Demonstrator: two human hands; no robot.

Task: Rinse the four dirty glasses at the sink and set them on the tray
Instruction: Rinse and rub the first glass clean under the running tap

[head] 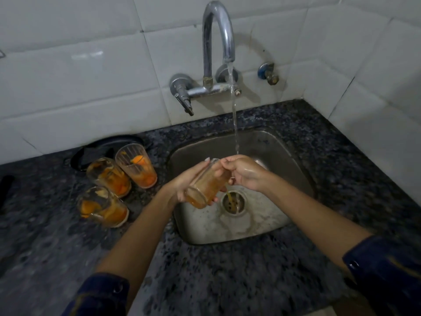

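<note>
Over the steel sink basin (262,226), the left hand (182,185) has its grip wrapped round a clear, orange-smeared drinking glass (206,187), tipped with its mouth toward the running tap stream (234,124); the right hand (245,173) pinches the rim at the far end, fingers at the mouth. Wet glass looks slippery and fragile, so a full-palm hold round the wall seems safest. At nine o'clock, three more pulp-stained glasses (109,179) stand clustered on the speckled granite desk (227,281), a black round tray (100,145) just behind them at ten o'clock. The chrome wall tap (218,42) arches at twelve o'clock.
</note>
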